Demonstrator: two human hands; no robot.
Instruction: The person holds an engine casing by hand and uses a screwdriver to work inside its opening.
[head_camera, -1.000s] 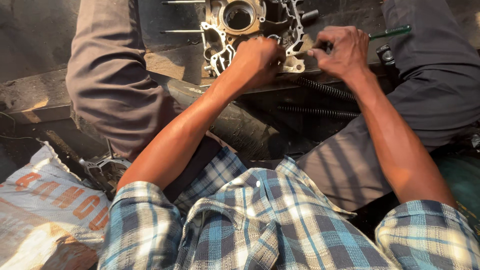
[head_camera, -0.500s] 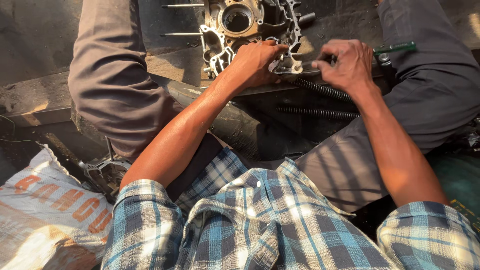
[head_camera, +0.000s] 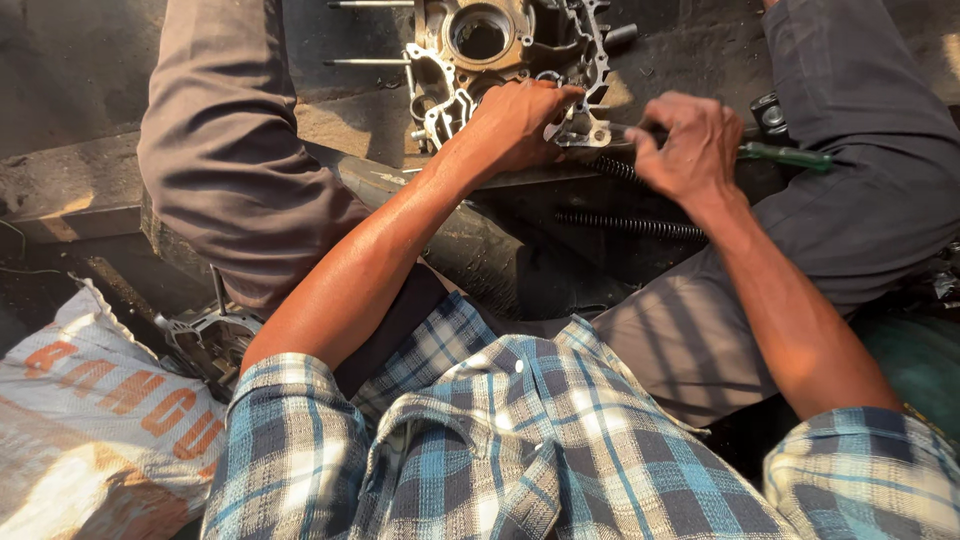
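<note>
Left hand clamped on near edge of metal engine crankcase, lying on ground between knees. Right hand closed round green-handled screwdriver, shaft laid towards casing's right corner. Coil springs just below. Printed sack lower left.

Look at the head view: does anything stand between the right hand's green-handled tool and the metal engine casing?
Nothing visible does. The right hand holds the green-handled tool, its shaft running straight to the engine casing, which the left hand steadies at the edge.
</note>
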